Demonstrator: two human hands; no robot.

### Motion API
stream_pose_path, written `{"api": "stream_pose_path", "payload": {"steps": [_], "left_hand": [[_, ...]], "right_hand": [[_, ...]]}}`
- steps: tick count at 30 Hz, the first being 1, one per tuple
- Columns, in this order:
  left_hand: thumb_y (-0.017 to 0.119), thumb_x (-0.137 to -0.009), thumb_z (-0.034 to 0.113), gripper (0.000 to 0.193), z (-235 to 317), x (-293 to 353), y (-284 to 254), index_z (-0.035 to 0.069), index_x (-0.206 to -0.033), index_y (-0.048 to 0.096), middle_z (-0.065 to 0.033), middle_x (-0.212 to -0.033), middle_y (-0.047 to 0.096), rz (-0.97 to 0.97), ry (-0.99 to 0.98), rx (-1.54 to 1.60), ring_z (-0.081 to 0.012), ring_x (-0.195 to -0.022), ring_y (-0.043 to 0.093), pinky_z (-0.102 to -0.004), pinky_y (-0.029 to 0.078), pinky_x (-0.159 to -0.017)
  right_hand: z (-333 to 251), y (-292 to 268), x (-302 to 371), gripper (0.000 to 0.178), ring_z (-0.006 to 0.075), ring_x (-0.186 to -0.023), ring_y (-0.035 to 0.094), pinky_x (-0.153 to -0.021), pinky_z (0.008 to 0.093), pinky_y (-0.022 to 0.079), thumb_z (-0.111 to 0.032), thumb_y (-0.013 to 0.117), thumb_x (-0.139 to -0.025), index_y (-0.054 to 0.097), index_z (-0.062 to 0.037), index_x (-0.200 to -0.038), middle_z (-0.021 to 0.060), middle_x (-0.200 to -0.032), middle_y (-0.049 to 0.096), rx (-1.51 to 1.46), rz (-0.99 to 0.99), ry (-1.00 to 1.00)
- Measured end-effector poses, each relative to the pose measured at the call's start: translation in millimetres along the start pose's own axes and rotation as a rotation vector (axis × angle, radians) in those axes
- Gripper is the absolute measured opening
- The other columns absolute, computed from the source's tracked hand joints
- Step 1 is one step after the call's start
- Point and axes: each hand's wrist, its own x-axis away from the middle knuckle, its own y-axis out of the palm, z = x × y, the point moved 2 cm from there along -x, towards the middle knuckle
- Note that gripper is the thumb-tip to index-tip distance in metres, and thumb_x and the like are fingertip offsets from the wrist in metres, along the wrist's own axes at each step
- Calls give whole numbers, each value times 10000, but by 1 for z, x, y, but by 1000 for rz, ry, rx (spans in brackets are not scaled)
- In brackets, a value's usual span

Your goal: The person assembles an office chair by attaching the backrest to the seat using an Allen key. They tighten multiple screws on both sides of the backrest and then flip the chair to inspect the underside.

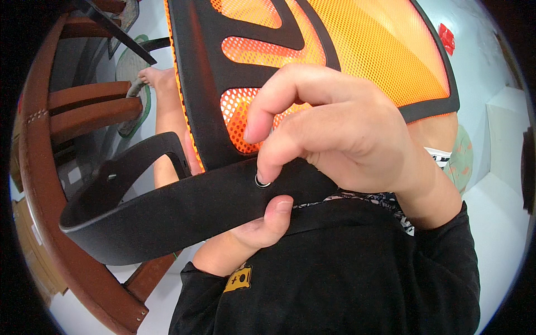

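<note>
A black chair armrest (pixel 162 218), a bent loop of flat plastic, lies across my lap along the chair's backrest, which has orange mesh (pixel 379 53) in a black frame (pixel 204 111). My left hand (pixel 265 226) grips the armrest from beneath. Its thumb shows at the lower edge, and its other fingers are hidden behind the part. From the right my right hand (pixel 335 131) reaches over. One fingertip presses on a small silver metal ring (pixel 261 181) set in a hole of the armrest. Above it another finger curls, apart from the first, with no held thing visible between them.
Brown wooden furniture with a curved rail (pixel 42 167) and slats stands at the left. Brown cardboard (pixel 36 245) leans near it. A red wrapper (pixel 446 39) lies on the pale floor at the upper right. A second metal fitting (pixel 111 177) shows inside the armrest loop.
</note>
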Motion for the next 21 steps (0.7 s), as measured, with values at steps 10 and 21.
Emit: {"api": "stream_pose_path", "payload": {"steps": [10,21], "left_hand": [[711,-739,356,714,-5,3,-6,51,-1284,364,-123,-1267,459,-34,-59,-27,-254,-1177,482,-392,399,-1007],[678,-749,338,713,-2,0,-1,46,-1307,346,-127,-1284,446,-11,3,-45,-254,-1200,458,-388,361,-1028]], "right_hand": [[-2,-4,1,170,203,-792,627,-669,274,509,46,675,-609,683,-71,-733,61,-849,603,82,-6,-72],[2,-3,-3,116,216,-791,628,-681,282,514,-14,663,-644,669,-72,-745,62,-853,602,93,-16,-148]]}}
